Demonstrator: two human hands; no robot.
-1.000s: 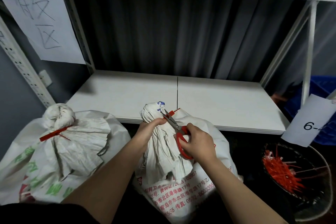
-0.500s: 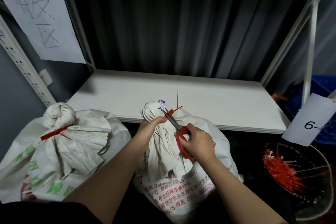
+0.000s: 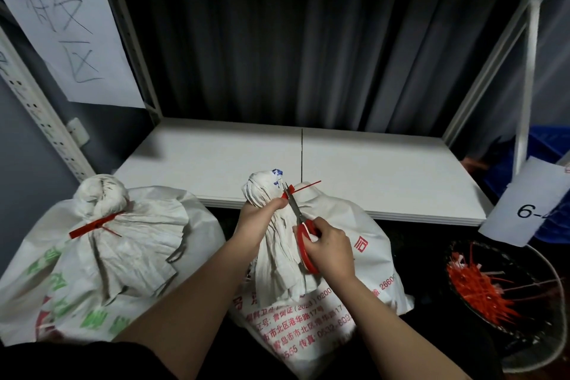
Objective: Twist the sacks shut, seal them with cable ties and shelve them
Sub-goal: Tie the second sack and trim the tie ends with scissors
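Left hand [image 3: 259, 219] grips the white woven sack's twisted neck [image 3: 262, 191]; right hand [image 3: 327, 248] has advanced red-handled scissors [image 3: 300, 225] onto the red cable tie's tail [image 3: 307, 186], trimming imminent.

Left hand [image 3: 257, 219] gripping, right hand [image 3: 328, 248] gripping.

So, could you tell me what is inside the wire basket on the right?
The wire basket holds a heap of red cable-tie offcuts; whatever lies beneath them is covered.

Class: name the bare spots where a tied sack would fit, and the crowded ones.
Free: the whole white shelf board, bordered by the curtain behind and posts either side. Crowded: below its front edge, two sacks stand side by side, both hands work there, and a bin of red ties sits right.
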